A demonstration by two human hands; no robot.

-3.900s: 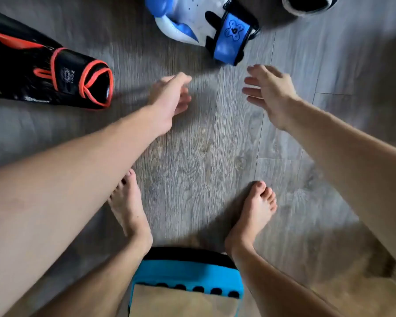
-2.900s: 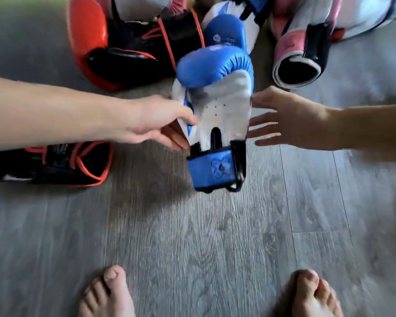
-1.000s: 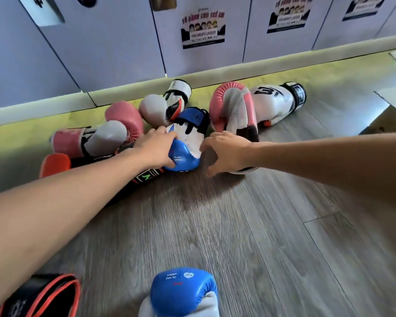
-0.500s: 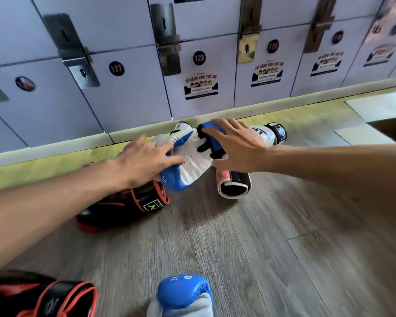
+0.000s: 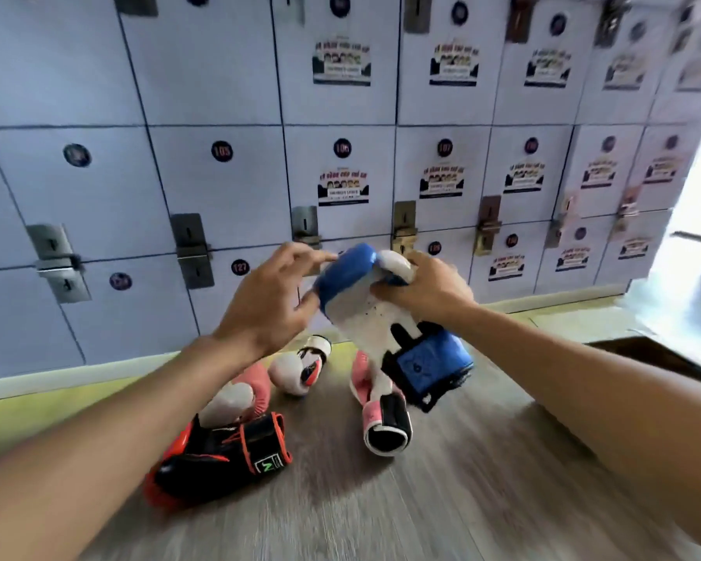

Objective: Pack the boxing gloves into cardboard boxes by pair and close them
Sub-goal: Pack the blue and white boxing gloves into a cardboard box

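Note:
A blue and white boxing glove (image 5: 361, 313) hangs in the air in front of the lockers, cuff down. My right hand (image 5: 425, 287) grips its padded top. My left hand (image 5: 272, 301) presses against its blue left side, fingers partly spread. On the floor below lie a black and orange glove (image 5: 219, 459), a pink and white glove (image 5: 235, 394), a white glove with a red mark (image 5: 296, 368) and another pink glove with a black and white cuff (image 5: 381, 419). No cardboard box is clearly in view.
A wall of pale blue numbered lockers (image 5: 219, 176) with metal latches stands right behind the gloves. A yellow-green strip (image 5: 37, 415) runs along its base. Grey wood-look floor (image 5: 442, 500) spreads toward me. A dark edge (image 5: 644, 354) and bright light lie at the right.
Both hands have lifted the blue and white glove up off the pile, turning its cuff downward. The view has tilted up, so the other blue glove near my feet is out of sight.

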